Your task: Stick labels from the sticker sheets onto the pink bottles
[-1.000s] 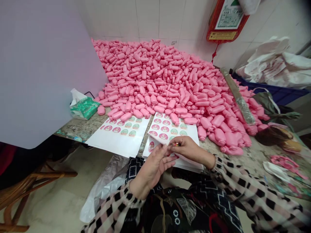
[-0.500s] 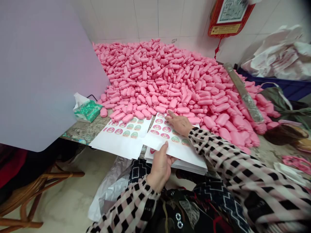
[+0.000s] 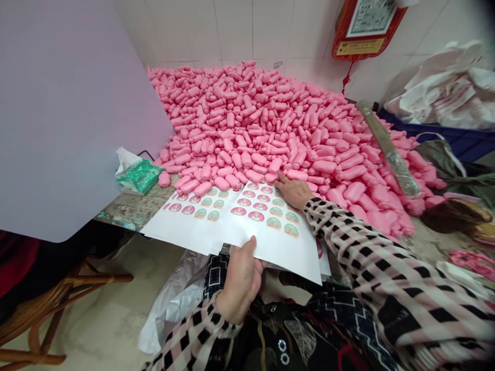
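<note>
My left hand [image 3: 242,281] grips the near edge of a white sticker sheet [image 3: 266,242] printed with round pink and green labels. My right hand [image 3: 294,191] lies on that sheet's far edge, fingers spread and almost touching a large heap of pink sausage-shaped pieces [image 3: 251,113]. A second label sheet [image 3: 181,232] lies flat to the left, its edge meeting the held sheet. Under the held sheet, more white sheets [image 3: 325,265] show at the near right, mostly hidden.
The heap covers a stone-patterned table [image 3: 131,211] against a tiled wall. A green tissue packet [image 3: 137,176] stands at its left end and a long wrapped roll [image 3: 389,149] lies on its right. A blue crate [image 3: 436,135] with white bags stands beyond, and a rattan chair [image 3: 34,314] stands low left.
The hands have moved apart since the earliest frame. The top sheet now lies flatter and further over the stack, with my right hand shifted to its far edge and my left hand holding the near edge.
</note>
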The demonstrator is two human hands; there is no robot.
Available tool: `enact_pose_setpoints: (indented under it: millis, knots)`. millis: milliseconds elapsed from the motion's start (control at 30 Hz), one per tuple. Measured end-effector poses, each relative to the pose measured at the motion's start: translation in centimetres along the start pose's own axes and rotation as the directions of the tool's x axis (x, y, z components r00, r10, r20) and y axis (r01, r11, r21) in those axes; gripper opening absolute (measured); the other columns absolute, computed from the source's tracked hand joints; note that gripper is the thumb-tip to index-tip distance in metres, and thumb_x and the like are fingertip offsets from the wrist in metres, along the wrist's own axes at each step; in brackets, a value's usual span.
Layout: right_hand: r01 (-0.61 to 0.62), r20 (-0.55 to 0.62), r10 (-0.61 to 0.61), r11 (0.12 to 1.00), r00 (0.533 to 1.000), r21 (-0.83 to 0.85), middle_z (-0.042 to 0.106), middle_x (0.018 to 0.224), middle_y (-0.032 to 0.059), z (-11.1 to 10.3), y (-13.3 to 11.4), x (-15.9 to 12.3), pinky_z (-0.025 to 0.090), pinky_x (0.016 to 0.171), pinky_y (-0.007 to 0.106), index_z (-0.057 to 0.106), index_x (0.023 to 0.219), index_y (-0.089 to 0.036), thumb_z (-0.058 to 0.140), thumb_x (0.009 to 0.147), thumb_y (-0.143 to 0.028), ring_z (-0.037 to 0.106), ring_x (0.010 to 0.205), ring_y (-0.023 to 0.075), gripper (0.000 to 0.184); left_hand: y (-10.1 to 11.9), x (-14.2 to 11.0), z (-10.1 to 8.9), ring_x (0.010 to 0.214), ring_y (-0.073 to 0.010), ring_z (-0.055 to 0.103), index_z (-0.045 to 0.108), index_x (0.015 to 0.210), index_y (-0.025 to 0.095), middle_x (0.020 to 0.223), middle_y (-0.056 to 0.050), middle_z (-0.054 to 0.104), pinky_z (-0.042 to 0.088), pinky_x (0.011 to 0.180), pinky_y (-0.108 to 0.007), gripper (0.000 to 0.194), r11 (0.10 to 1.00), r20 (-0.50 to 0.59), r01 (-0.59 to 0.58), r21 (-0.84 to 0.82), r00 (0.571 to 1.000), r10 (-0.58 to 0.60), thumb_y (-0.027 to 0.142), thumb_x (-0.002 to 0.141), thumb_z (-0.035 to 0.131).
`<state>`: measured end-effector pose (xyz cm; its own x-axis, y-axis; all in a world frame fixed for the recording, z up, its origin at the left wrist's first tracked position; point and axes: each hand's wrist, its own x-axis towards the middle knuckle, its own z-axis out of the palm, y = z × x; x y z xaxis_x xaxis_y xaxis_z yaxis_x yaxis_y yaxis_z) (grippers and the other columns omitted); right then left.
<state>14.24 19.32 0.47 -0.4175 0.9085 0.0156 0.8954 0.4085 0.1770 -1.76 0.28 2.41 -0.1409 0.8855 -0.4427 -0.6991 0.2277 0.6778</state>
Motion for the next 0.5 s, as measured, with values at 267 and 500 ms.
enact_pose_setpoints:
  millis: [267, 500]
  knots:
    - [0.034, 0.008, -0.034, 0.999, 0.999, -0.005, 0.028, 0.147, 0.0115, 0.1, 0.8, 0.1, 0.045, 0.073, 0.039, 0.043, 0.133, -0.025, 0.025, 0.093, -0.035, 0.058, 0.097, 0.0258, 0.044, 3.7, -2.3, -1.6, 0.091, -0.0210, 0.066, 0.051, 0.121, 0.017, 0.106, -0.010, 0.068, 0.057, 0.071, -0.030, 0.044, 0.996, -0.048, 0.017, 0.091, 0.999, -0.013, 0.007, 0.079, 0.056]
    - [-0.006, -0.036, 0.007, 0.999, 0.999, 0.038, 0.041, 0.136, 0.0126, -0.6, 0.3, -0.3, 0.044, 0.072, 0.036, 0.055, 0.120, -0.021, 0.028, 0.091, -0.036, 0.057, 0.097, 0.0256, 0.042, 6.6, -3.1, -3.2, 0.083, -0.0212, 0.068, 0.052, 0.121, 0.014, 0.100, -0.009, 0.070, 0.058, 0.070, -0.029, 0.048, 0.989, -0.120, 0.018, 0.147, 0.993, -0.001, 0.002, 0.075, 0.057]
